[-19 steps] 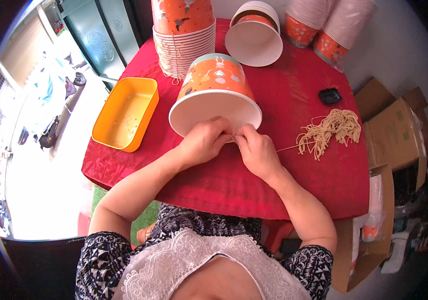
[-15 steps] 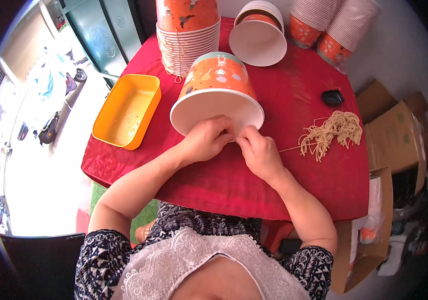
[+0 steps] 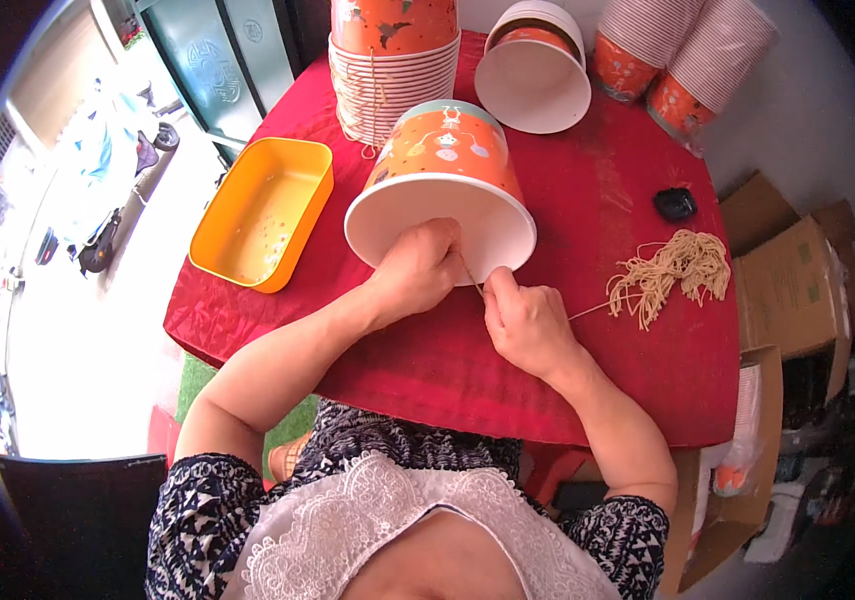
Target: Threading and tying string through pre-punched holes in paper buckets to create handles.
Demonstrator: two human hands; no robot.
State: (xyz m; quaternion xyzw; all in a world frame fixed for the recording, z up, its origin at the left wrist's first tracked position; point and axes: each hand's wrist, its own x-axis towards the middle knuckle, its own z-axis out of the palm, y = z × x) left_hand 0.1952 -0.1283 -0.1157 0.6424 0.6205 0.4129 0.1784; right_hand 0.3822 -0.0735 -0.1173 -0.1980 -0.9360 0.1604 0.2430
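An orange paper bucket [image 3: 448, 150] with a white inside lies on its side on the table, its mouth facing me. My left hand [image 3: 416, 268] reaches into the lower part of that mouth, fingers closed on a thin beige string [image 3: 476, 280]. The string runs taut from there to my right hand [image 3: 530, 320], which pinches it just outside the rim. Past the right hand it trails to a loose heap of beige strings [image 3: 683, 272]. My left fingertips are partly hidden.
A yellow plastic tub [image 3: 268, 215] stands to the left on the red tablecloth [image 3: 428, 380]. Behind are a tall stack of paper buckets [image 3: 395, 85], a tipped bucket [image 3: 533, 90] and wrapped stacks [image 3: 718, 65]. A small black object [image 3: 675, 204] sits near the strings; cardboard boxes [image 3: 788, 285] are at right.
My hands have drawn apart: the right moved slightly right and down, and a stretch of string now shows between them. The whole view has shifted a little.
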